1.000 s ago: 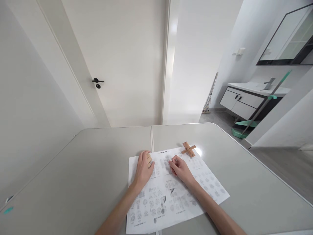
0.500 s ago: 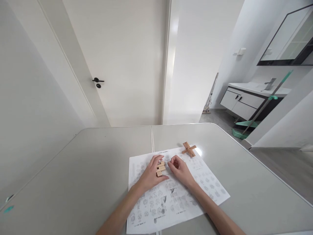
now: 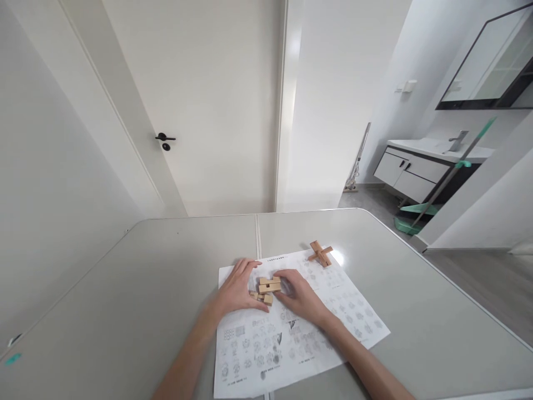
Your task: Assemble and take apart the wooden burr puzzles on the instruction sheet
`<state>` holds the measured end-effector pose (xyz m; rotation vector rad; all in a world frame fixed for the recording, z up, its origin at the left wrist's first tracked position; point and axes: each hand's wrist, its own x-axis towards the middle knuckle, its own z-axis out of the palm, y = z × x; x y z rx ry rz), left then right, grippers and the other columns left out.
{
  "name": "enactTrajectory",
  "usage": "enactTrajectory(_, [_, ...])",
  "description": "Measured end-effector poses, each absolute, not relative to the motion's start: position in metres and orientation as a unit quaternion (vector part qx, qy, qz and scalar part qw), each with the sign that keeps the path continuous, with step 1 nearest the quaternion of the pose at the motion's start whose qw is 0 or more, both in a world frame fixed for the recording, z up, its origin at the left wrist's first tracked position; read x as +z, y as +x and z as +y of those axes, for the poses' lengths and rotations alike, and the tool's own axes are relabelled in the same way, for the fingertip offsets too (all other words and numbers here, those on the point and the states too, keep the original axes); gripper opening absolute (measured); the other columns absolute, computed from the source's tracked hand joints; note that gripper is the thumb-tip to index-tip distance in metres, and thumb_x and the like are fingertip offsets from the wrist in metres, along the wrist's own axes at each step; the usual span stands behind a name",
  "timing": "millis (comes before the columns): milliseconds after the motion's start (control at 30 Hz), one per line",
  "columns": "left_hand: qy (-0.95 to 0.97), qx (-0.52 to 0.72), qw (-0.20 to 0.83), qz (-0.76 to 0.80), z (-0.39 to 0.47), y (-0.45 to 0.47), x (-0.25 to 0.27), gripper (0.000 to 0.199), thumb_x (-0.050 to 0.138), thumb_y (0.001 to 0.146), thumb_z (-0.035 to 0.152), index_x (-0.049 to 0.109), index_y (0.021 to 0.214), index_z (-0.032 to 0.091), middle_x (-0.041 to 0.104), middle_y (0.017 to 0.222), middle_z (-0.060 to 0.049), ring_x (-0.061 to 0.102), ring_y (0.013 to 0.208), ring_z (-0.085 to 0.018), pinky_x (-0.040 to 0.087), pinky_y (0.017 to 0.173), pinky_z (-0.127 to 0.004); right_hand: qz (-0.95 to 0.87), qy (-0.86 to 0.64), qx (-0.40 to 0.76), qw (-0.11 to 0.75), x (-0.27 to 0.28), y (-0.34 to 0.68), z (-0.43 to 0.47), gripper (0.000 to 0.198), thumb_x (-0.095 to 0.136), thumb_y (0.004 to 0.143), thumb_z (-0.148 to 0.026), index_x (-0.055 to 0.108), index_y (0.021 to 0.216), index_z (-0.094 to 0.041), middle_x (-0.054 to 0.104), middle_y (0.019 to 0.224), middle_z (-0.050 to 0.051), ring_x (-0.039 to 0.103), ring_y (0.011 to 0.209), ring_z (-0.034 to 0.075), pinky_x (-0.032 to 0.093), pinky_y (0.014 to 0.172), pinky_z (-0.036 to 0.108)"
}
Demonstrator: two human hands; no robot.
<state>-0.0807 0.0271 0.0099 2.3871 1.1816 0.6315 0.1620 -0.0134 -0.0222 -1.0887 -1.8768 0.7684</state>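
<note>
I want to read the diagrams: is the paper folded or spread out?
Spread out: the paper lies flat on the table, printing facing up, beneath the left hand and right hand.

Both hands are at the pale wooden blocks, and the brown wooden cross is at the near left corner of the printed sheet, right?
Not quite: the brown wooden cross is at the far right corner of the printed sheet, as the head view shows. The left hand and right hand are at the pale wooden blocks.
</note>
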Motion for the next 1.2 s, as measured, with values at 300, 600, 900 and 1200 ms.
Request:
enactTrajectory(300, [0.842, 0.198, 0.224, 0.450, 0.032, -0.086, 0.015, 0.067, 0.090, 0.049, 0.065, 0.064, 0.096, 0.026, 0.057, 0.078, 0.004, 0.058, 0.077, -0.021, 0.043, 0.073, -0.030, -0.705, -0.515, 0.260, 0.412, -0.026, 0.166, -0.007, 0.023, 0.067, 0.085, -0.025, 0.064, 0.108, -0.024, 0.068, 0.107, 0.009, 0.062, 0.102, 0.029, 0.052, 0.092, 0.045])
enactTrajectory(600, [0.826, 0.226, 0.271, 0.440, 0.028, -0.079, 0.016, 0.038, 0.083, 0.068, 0.058, 0.069, 0.082, 0.025, 0.060, 0.070, 0.003, 0.054, 0.068, -0.018, 0.038, 0.064, -0.027, -0.704, -0.534, 0.229, 0.409, -0.024, 0.165, -0.008, 0.022, 0.067, 0.079, -0.023, 0.066, 0.101, -0.024, 0.064, 0.102, 0.009, 0.061, 0.098, 0.030, 0.053, 0.086, 0.042])
enactTrajectory(900, [0.725, 0.318, 0.355, 0.497, 0.034, -0.080, 0.019, 0.038, 0.063, 0.088, 0.059, 0.064, 0.084, 0.021, 0.052, 0.067, 0.003, 0.044, 0.061, -0.014, 0.034, 0.058, -0.025, -0.687, -0.540, 0.260, 0.411, -0.025, 0.167, -0.007, 0.018, 0.065, 0.090, -0.042, 0.064, 0.090, -0.024, 0.063, 0.097, 0.009, 0.059, 0.093, 0.029, 0.051, 0.080, 0.043])
enactTrajectory(1200, [0.664, 0.355, 0.450, 0.481, 0.034, -0.072, 0.022, 0.051, 0.043, 0.094, 0.070, 0.049, 0.076, 0.022, 0.050, 0.066, 0.003, 0.044, 0.057, -0.013, 0.038, 0.056, -0.025, -0.664, -0.563, 0.235, 0.433, -0.035, 0.175, 0.001, 0.023, 0.053, 0.097, -0.042, 0.067, 0.096, -0.024, 0.066, 0.101, 0.012, 0.061, 0.097, 0.032, 0.050, 0.089, 0.048])
